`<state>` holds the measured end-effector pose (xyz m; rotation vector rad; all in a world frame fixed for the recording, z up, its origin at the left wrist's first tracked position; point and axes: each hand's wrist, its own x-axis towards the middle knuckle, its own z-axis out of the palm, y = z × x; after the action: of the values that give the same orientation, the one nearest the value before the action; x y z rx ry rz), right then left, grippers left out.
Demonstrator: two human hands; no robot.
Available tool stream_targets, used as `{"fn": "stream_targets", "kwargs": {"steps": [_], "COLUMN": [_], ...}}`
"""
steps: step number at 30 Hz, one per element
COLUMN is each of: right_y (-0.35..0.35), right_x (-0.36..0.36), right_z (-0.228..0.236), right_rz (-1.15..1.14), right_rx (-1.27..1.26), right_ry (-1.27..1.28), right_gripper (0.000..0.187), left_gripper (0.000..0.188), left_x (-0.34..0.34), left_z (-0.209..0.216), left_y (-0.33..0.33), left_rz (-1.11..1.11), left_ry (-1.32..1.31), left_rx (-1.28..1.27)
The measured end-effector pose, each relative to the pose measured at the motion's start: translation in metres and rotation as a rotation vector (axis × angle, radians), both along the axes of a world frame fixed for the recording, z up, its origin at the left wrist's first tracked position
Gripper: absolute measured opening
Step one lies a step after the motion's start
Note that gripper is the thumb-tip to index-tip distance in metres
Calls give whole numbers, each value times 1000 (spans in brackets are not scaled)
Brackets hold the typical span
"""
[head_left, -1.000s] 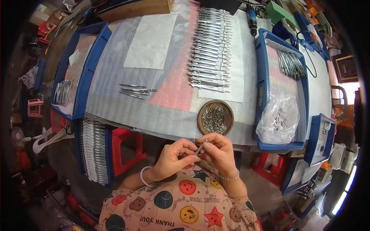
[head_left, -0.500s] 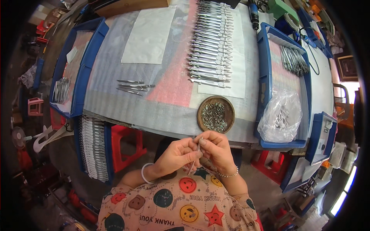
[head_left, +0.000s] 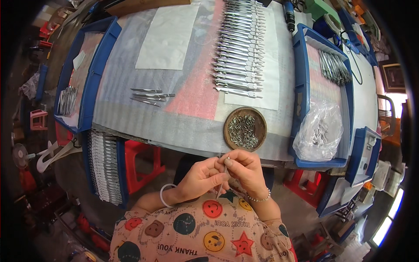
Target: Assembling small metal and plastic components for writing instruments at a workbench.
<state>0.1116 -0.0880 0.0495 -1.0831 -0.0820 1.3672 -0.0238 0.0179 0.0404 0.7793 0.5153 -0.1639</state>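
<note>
My left hand (head_left: 201, 177) and my right hand (head_left: 244, 169) meet in front of my body, below the table's near edge. Both are closed in a pinch around a slim, pointed metal piece (head_left: 220, 188), whose lower end sticks out beneath the left fingers. My right thumb and forefinger are at its upper end, where a tiny bright tip shows; the fingers hide the rest. Just beyond the hands, a round wooden bowl (head_left: 228, 139) holds many small metal pins. Past it lies a long row of slender silver tools (head_left: 238, 52) with pale ends.
Several thin pointed metal pieces (head_left: 152, 96) lie on the table's left, near a white sheet (head_left: 166, 39). A blue tray (head_left: 98, 72) stands at far left, another blue tray (head_left: 301, 91) at right with a clear plastic bag (head_left: 318, 135). Red stools (head_left: 139, 166) stand below.
The hands keep almost the same pinch, with only a slight shift of the fingers. The view has moved a little; the things on the table lie as before.
</note>
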Motion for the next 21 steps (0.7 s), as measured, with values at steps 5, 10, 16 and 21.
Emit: {"fn": "stream_targets", "kwargs": {"steps": [5,10,16,21], "right_y": [-3,-6,-8,-12], "right_x": [0,0,-2,-4], "right_z": [4,5,3,3], "right_rz": [45,79,61,3], "right_rx": [32,69,49,17], "right_ry": [-10,-31,10,17], "right_gripper": [13,15,17,18], "left_gripper": [19,21,22,23], "left_x": [-2,-5,-3,0], "left_z": [3,3,1,0], "left_y": [-2,-4,-5,-6], "left_rz": [22,-9,19,-33], "left_ry": [-64,-128,-135,-100], "left_rx": [-1,30,-84,-72]}}
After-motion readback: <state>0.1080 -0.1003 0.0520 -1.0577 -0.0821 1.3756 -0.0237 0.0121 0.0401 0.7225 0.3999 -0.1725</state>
